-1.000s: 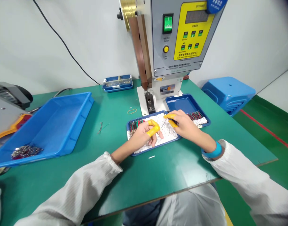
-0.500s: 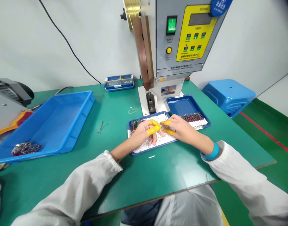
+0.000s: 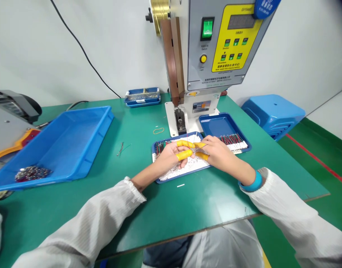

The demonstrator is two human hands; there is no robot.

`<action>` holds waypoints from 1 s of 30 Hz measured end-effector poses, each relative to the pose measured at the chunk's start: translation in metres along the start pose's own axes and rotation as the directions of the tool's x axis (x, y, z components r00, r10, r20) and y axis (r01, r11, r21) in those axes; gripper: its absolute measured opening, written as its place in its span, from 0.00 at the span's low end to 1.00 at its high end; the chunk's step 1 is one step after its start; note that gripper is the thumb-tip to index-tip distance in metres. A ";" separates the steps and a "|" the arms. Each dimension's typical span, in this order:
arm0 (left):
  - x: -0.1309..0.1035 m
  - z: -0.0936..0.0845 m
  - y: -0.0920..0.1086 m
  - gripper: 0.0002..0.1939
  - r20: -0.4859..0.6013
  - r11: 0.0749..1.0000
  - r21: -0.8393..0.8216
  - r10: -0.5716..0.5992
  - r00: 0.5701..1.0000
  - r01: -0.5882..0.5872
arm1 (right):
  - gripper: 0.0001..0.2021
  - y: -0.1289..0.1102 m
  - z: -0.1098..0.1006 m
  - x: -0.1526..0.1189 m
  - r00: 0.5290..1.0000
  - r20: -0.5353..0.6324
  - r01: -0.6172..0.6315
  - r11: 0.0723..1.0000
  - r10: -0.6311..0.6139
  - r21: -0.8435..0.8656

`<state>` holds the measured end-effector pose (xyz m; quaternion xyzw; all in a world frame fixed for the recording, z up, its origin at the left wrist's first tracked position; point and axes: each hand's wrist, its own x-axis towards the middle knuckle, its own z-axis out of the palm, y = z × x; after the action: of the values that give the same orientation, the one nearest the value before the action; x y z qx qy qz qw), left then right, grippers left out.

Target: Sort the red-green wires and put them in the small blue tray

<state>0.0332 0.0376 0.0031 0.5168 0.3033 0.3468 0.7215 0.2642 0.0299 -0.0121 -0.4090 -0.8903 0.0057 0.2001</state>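
Above a blue tray [image 3: 153, 150], my left hand [image 3: 172, 154] and my right hand [image 3: 219, 156] meet fingertip to fingertip. Yellow covers wrap the thumb and forefinger of both. Thin wires [image 3: 188, 139] stick out from between the fingers; each hand appears to pinch wire, though the ends inside are too small to make out. Beneath them the tray holds many small white tubes [image 3: 171, 172], with red, green and dark wires along its left side. A second blue tray [image 3: 214, 126] adjoins it, with a row of red and dark wires [image 3: 230, 139] ending in white pieces.
A grey crimping machine [image 3: 198, 74] stands behind the trays. On the left sits a large blue bin [image 3: 73, 130] with a pile of metal parts [image 3: 32, 174]. Loose wires [image 3: 120, 149], a rubber band [image 3: 158, 131] and a white tube [image 3: 181, 185] lie on the green table [image 3: 126, 219].
My left fingers have spread slightly and shifted right, closer to the right fingertips. The wires between the hands have changed angle. The camera view has moved a little.
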 end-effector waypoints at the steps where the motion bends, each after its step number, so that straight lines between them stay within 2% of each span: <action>1: 0.000 0.000 -0.001 0.22 -0.010 1.000 -0.001 0.006 1.000 -0.006 | 0.11 0.000 0.000 0.000 1.000 0.002 -0.004 1.000 0.004 -0.011; 4: 0.001 0.001 -0.001 0.22 -0.032 1.000 0.015 0.020 0.999 -0.019 | 0.05 -0.001 0.002 0.000 0.999 0.035 -0.007 1.000 0.008 -0.029; 9: 0.002 0.001 0.000 0.21 -0.010 0.993 0.122 0.006 1.000 -0.004 | 0.07 -0.008 0.004 0.004 0.996 0.087 -0.002 0.997 0.008 -0.075; 15: -0.001 0.004 0.003 0.19 -0.003 0.984 0.174 -0.031 1.000 0.031 | 0.08 -0.018 -0.001 0.007 0.996 0.087 0.032 0.990 -0.021 -0.135; 18: -0.002 0.007 0.003 0.21 -0.023 0.984 0.166 -0.061 0.998 0.064 | 0.11 -0.016 0.000 0.004 0.999 0.030 0.023 0.993 -0.020 -0.118; 21: -0.001 0.008 -0.001 0.21 -0.077 0.981 0.168 -0.086 0.993 0.098 | 0.16 -0.010 0.005 0.001 0.998 -0.060 -0.026 0.999 0.024 -0.022; 25: 0.002 0.007 -0.010 0.21 -0.107 0.968 0.203 -0.127 0.986 0.146 | 0.13 -0.003 0.010 0.001 0.970 -0.196 -0.099 0.972 0.142 0.214; 28: 0.003 0.005 -0.014 0.23 -0.112 0.968 0.186 -0.153 0.982 0.172 | 0.11 -0.004 0.010 0.002 0.925 -0.241 -0.178 0.896 0.294 0.407; 30: 0.003 0.005 -0.014 0.24 -0.130 0.973 0.153 -0.156 0.979 0.175 | 0.11 -0.005 0.010 0.004 0.875 -0.235 -0.235 0.796 0.424 0.558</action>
<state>0.0413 0.0342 -0.0096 0.5259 0.4146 0.2892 0.6840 0.2551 0.0307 -0.0189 -0.4862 -0.7196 0.2050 0.4515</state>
